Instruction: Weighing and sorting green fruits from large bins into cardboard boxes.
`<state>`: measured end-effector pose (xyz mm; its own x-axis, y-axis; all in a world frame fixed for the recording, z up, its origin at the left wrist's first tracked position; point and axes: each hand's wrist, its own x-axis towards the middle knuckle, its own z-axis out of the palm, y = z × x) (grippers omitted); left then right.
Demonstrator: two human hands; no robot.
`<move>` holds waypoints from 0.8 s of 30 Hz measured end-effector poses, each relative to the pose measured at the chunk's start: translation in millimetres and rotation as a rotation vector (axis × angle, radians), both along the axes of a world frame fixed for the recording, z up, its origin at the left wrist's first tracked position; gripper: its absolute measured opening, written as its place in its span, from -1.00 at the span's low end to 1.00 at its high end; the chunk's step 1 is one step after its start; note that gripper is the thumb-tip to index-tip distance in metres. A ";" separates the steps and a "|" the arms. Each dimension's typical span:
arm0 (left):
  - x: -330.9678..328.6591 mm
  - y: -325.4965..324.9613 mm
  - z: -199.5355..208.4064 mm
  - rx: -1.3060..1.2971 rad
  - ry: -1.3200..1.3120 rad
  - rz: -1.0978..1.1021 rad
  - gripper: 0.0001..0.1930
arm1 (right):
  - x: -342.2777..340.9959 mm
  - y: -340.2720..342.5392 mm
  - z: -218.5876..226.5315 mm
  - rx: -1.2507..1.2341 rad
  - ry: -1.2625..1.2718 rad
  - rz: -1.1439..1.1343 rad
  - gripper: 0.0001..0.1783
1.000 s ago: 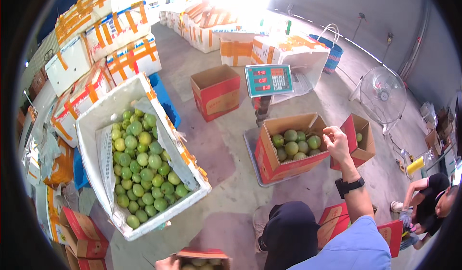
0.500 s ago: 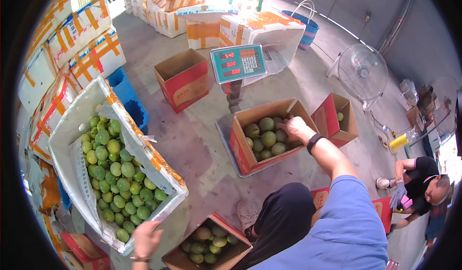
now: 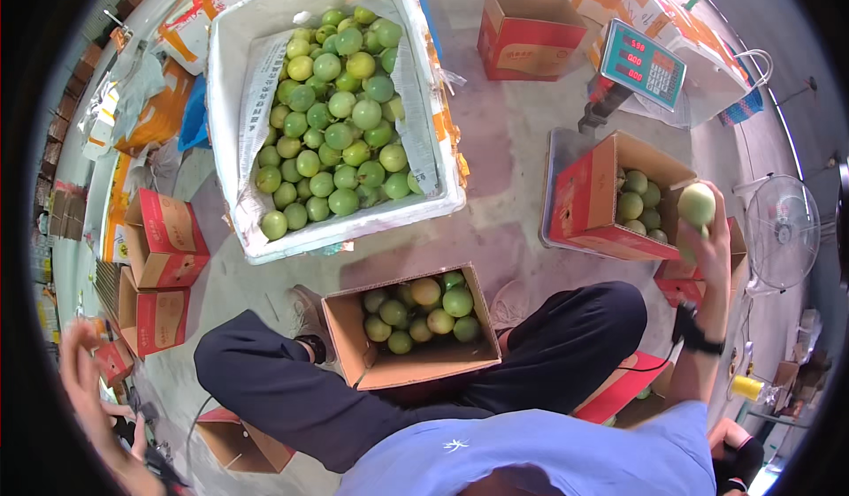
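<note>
My right hand is raised with its fingers round a green passion fruit. It is just right of an open red carton with several passion fruits inside, standing on the platform of a digital scale. At the far left edge my left hand is held up, fingers apart and nothing in them, away from the cartons. Another open carton with green passion fruits stands on the floor between my legs. A white foam box, lined with printed paper and heaped with passion fruits, lies ahead of it.
Beyond the foam box stands an open red carton. More red cartons stack up on the left. A floor fan is at the right. Taped foam boxes stand at the back right. Part of another person shows at the lower right.
The view has turned, shifting the foam box toward the middle. My right hand has lifted a passion fruit from the carton on the scale. My left hand has left the foam box's near corner.
</note>
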<state>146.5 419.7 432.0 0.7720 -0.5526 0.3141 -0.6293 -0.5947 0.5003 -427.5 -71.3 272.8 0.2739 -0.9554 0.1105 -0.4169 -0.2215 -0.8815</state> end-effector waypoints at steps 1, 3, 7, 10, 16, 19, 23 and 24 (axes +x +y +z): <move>-57.4 -10.2 -13.5 -0.030 0.243 -0.208 -0.57 | 13.4 34.4 12.8 0.216 -0.278 0.018 -0.38; -142.4 -59.1 -85.1 -0.015 0.865 -0.587 -0.64 | 57.6 105.3 16.1 0.045 -0.171 0.204 -0.22; -242.7 -146.5 -224.8 -0.519 1.998 -0.659 -0.38 | 188.7 211.8 -35.4 0.356 -0.221 0.261 -0.15; -224.1 -151.8 -281.6 -0.535 1.757 -0.391 -0.27 | 211.2 242.8 -51.5 -0.074 0.096 0.687 -0.28; -173.3 -141.1 -312.7 -0.285 1.791 -0.464 -0.44 | 75.0 109.0 -1.0 -0.278 0.249 0.560 -0.43; -189.2 -152.8 -325.3 0.437 0.544 -0.543 -0.54 | 5.8 22.7 11.6 -0.492 0.453 -0.148 -0.73; -214.9 -148.2 -341.9 0.511 0.523 -0.760 -0.55 | -46.6 -56.7 -17.1 -0.255 0.603 -0.422 -0.70; -220.1 -144.2 -345.3 0.493 0.656 -0.791 -0.56 | -50.8 -68.5 -32.7 -0.439 0.750 -0.631 -0.69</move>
<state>-73.6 275.5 86.7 0.0874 -0.9087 -0.4082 -0.6183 -0.3708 0.6930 -478.3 -139.8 240.1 -0.1150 -0.8655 0.4875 -0.9684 -0.0117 -0.2492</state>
